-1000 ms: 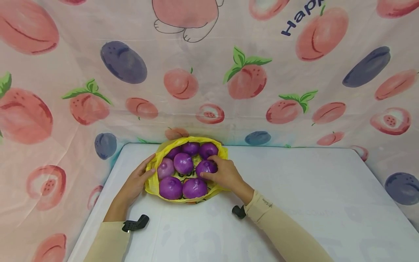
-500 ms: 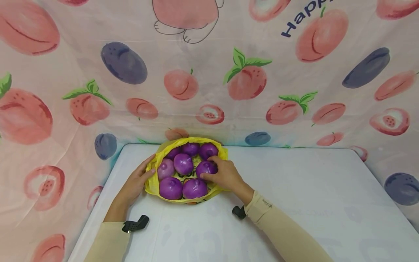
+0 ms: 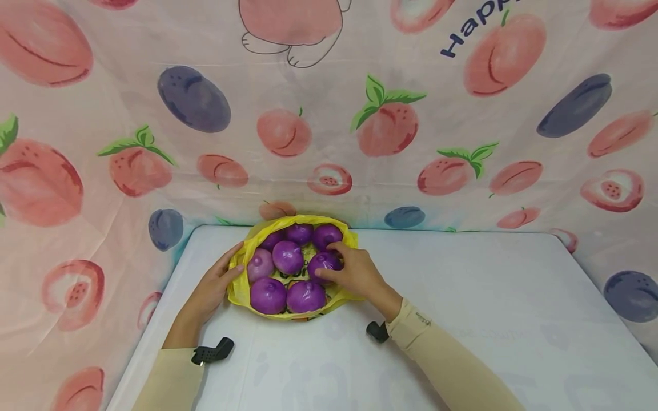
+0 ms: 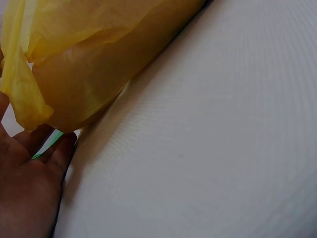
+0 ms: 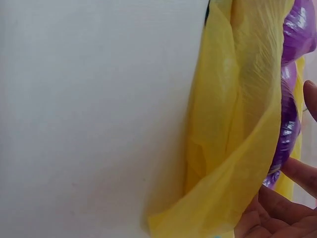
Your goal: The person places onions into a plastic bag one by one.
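Observation:
Several glossy purple onions [image 3: 268,295] sit inside a yellow plastic bag [image 3: 237,292], whose mouth is spread wide at the back left of the table. At the bag's left rim is my left hand [image 3: 209,290], its fingers fairly straight and its thumb touching the yellow plastic. The left wrist view shows the left hand [image 4: 29,183] with a fold of the bag [image 4: 89,59] hanging over it. My right hand [image 3: 360,278] reaches over the right rim, thumb and fingers around the rightmost onion [image 3: 323,262]. In the right wrist view, bag plastic [image 5: 223,124] hides part of the onions [image 5: 290,129].
A white-topped table [image 3: 488,319] reaches back to a fruit-printed curtain [image 3: 329,68] that rises behind it and along both sides. Black wrist cameras, one on the left wrist [image 3: 213,351] and one on the right [image 3: 377,331], hang close over the tabletop.
My right hand and forearm have shifted very slightly to the right, and the gripped onion has moved a touch with them. The left hand and the bag stay put.

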A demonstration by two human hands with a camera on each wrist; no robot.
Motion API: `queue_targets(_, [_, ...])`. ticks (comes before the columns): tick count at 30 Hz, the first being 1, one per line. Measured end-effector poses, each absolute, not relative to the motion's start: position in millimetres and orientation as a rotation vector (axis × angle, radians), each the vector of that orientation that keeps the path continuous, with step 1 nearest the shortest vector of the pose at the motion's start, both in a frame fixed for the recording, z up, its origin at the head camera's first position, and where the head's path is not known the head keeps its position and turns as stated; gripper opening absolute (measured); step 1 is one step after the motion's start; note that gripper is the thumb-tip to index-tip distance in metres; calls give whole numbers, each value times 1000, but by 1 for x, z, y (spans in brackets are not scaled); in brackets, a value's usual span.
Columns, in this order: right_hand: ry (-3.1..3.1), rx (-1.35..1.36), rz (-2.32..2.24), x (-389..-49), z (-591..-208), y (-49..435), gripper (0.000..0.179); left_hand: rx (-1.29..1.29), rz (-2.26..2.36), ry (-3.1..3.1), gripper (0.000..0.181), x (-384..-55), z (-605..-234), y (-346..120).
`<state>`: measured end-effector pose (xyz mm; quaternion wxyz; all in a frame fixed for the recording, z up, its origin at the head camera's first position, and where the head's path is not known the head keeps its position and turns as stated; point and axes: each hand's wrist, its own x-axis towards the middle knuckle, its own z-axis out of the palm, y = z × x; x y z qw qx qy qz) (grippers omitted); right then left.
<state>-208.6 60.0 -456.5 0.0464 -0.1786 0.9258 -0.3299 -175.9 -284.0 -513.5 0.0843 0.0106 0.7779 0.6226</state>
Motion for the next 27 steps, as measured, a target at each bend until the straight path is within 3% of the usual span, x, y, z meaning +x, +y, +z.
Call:
queue_targets(15, [2811,-480,-1098,-202,-441,85,66,-17,1869,2306,69,-174,-508,-283])
queue_targets(27, [2950,-503,-1047,-195,-428,149,56,-43,1844,2346,69,-173,-507,-283])
